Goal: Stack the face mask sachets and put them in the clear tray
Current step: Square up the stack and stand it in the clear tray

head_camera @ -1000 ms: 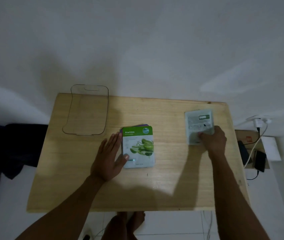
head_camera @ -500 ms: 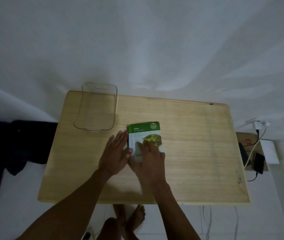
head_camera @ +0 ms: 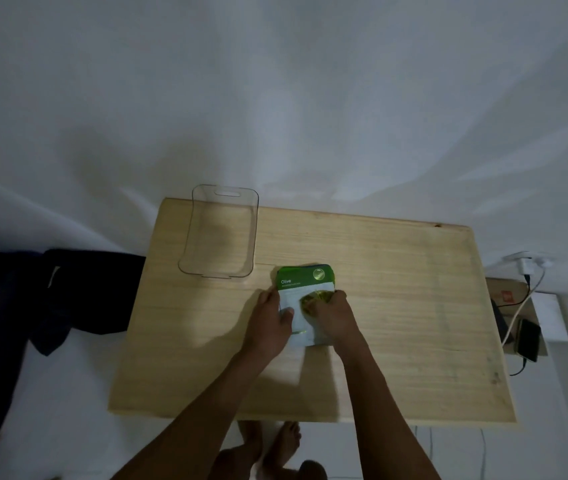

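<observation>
White floor [head_camera: 50, 393] surrounds a pale wooden table [head_camera: 397, 323], seen from above by the head camera; light is dim.

Nearest the camera: two bare feet [head_camera: 268, 445] on the floor, just past the near table edge. Both forearms reach from the bottom of the frame over the near part of the table and converge at its middle.

Left hand [head_camera: 270, 323]: gripping the left edge of the sachet stack [head_camera: 305, 282], thumb lying on the top face, fingers curled round the side. Right hand [head_camera: 333, 317]: fingers bent, closed on the right side of the same stack, fingertips on the printed face. Cannot tell whether the stack is lifted or flat on the wood; its near end is partly hidden by the hands.

Top sachet has a green band reading "Olive", a round emblem, and a white lower panel with an olive picture. A dark edge shows along the far rim of the stack, so more than one sachet is present; count not readable.

Clear tray [head_camera: 192, 237]: beyond and to the left of the stack, apart from it, at the far left corner of the table, its handle end overhanging the far edge. Holds nothing visible.

Left of the table: dark cloth [head_camera: 85, 296] on the floor. Right of the table: a phone [head_camera: 528, 339] on a cardboard piece [head_camera: 507, 296], and a white charger [head_camera: 525, 265] with cable. Far background: a white wall [head_camera: 275, 98].
</observation>
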